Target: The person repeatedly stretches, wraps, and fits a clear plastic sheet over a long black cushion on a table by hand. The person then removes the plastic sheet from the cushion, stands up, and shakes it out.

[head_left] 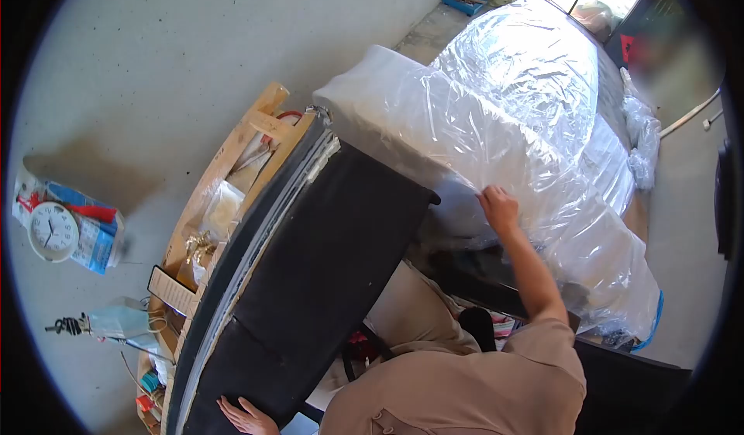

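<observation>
Brown short-sleeved shirt nearest the lens, beige trousers just beyond it. Right hand out ahead, its grip closed by look, fingers pinching an edge of clear plastic sheeting. Left hand spread open on the black upholstered panel, low on its near end, holding nothing. Panel slants between the body and a wooden frame; sheeting lies off its far end, loosely draped and wrinkled.

Hazards, as judged: thin film could split or stretch at the pinch if pulled hard, since little of it is held. A slack fold might snag on the panel's projecting corner. Leaning on the left palm could shift the panel, if unfixed. Knocks against the frame could upset the loose small things inside, a crumpled gold-coloured wrapper among them.

Edges: ragged pale strip along the panel's frame side, rough-looking. Wall with clock bounds the left, so little swing that way. Right arm has air above the sheeting; legs sit close to the panel's inner edge, leaving tight footing. Underside of the sheeting hidden.
</observation>
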### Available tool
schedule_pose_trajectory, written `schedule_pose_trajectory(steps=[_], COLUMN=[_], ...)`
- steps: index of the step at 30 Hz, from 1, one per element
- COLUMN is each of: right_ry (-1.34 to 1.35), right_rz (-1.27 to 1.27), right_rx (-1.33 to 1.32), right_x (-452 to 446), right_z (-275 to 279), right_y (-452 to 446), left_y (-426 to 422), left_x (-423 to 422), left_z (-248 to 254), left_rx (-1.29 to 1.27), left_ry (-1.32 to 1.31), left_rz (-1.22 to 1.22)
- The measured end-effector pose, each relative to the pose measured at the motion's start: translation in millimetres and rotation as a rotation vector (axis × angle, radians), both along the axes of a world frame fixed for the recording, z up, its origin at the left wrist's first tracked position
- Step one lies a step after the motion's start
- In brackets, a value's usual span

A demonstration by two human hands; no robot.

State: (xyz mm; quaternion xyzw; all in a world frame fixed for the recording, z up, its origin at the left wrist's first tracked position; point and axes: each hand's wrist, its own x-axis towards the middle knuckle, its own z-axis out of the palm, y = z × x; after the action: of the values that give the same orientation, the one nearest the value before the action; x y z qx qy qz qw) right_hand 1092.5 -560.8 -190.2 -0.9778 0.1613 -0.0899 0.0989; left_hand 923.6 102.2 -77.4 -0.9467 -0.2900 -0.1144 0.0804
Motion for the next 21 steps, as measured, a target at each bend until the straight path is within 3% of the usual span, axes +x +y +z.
schedule_pose_trajectory(steps=[2,4,5,7,8,10,12,13,15,16,18,19,20,21], right_ry=[0.147,0.106,0.11,-0.389,-0.487,-0.233,0.232,-0.07,-0.222,0.108,-0.161,-0.4,-0.696,-0.761], right_rz=[-0.193,-0.589,-0.757,-0.501,-0.23,0.164,0.223,0.352,0.322,0.227,0.519,0.35,-0.018,0.047], right_rx=[-0.162,-0.067,-0.05,-0.233,-0.169,-0.036,-0.223,-0.46,-0.168,-0.117,-0.505,0.013,0.731,0.918], right_x=[-22.9,-40.0,-46.8,-19.0,-1.4,15.3,12.1,12.5,21.3,30.0,48.6,64.6,60.2,53.6], right_z=[13.9,29.0,27.5,54.9,51.9,49.0,43.5,-37.1,-37.2,-1.5,-82.0,-66.0,29.2,66.4], right_y=[-44.6,-121.8,-149.6,-114.4,-89.6,-0.3,55.6,14.2,-10.2,-13.3,-132.4,-164.6,-128.3,-99.6], left_y=[1.8,-1.0,3.0,-0.1,-3.3,-8.9,-13.6,-10.2,-7.0,-11.6,-11.2,-9.3,-8.0,-5.7], left_x=[-5.7,-6.0,-9.8,-8.3,-9.5,-5.5,-6.1,-7.7,-17.1,-16.1,-18.9,-18.8,-16.2,-10.6], left_z=[3.7,-3.4,-8.0,-13.2,-12.0,-4.0,0.2,0.8,-12.9,-11.1,-10.5,-13.0,-16.4,-18.3], left_rx=[-0.35,0.012,0.04,0.029,0.024,-0.061,-0.037,-0.095,-0.102,-0.111,-0.13,-0.126,-0.126,-0.159], left_ry=[-0.053,0.017,0.013,-0.04,-0.077,-0.125,-0.156,-0.157,-0.123,-0.137,-0.148,-0.161,-0.178,-0.251], left_rz=[0.005,0.024,0.032,0.059,0.068,0.0,-0.013,0.0,0.136,0.153,0.162,0.174,0.185,0.113])
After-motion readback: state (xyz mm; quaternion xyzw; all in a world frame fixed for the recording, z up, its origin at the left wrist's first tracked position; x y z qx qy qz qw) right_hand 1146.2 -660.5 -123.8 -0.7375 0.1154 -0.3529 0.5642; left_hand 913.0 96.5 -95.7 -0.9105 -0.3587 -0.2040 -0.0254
